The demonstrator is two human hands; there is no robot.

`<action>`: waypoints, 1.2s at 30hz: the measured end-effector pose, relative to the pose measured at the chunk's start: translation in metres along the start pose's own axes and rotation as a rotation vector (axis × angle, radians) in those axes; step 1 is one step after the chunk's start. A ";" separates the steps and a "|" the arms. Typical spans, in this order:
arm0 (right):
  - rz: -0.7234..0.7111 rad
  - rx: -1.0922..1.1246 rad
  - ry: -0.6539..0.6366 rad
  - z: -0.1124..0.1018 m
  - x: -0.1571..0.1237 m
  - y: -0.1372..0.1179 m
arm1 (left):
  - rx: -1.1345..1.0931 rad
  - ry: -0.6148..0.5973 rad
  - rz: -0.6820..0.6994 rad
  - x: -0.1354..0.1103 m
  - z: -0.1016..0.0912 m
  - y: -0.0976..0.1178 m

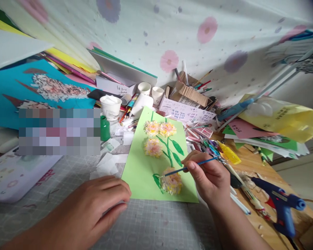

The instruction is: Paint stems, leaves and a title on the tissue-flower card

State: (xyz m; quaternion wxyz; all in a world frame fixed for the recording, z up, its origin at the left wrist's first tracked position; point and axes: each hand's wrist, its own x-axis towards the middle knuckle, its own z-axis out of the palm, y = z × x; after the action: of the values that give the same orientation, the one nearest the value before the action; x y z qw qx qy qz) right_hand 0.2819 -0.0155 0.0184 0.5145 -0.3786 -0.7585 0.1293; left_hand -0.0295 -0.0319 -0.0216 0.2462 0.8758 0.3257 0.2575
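Note:
A thin blue paintbrush (190, 165) is pinched in my right hand (207, 173). Its tip is over a painted green leaf (157, 180), beside the lowest flower, on the light green paper (138, 166). Fluffy pink, white and yellow flowers (171, 180) are stuck on the sheet, with green painted stems and leaves between them. My left hand (104, 198) lies palm down, fingers extended and slightly bent, its fingertips at the paper's lower left edge. It holds nothing that I can see.
A green paint bottle (104, 128) and a paper cup (110, 107) stand behind the left hand, near white paper scraps (108, 163). At right lie pens, a yellow tube (229, 152) and a blue glue gun (279, 201). A cardboard box (187, 92) stands at the back.

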 end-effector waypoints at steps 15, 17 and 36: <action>-0.039 -0.022 0.002 0.005 0.005 -0.005 | -0.029 0.000 -0.032 -0.002 0.002 0.000; -0.050 -0.025 -0.007 0.005 0.005 -0.005 | -0.025 0.001 -0.030 -0.001 0.001 0.000; -0.087 -0.087 -0.041 0.002 0.006 -0.006 | 0.020 0.048 0.025 -0.001 0.003 -0.002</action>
State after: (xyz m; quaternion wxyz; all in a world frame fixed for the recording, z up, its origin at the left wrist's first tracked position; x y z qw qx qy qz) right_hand 0.2764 -0.0149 0.0255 0.4871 -0.3644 -0.7895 0.0814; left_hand -0.0296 -0.0320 -0.0250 0.2264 0.8758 0.3229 0.2782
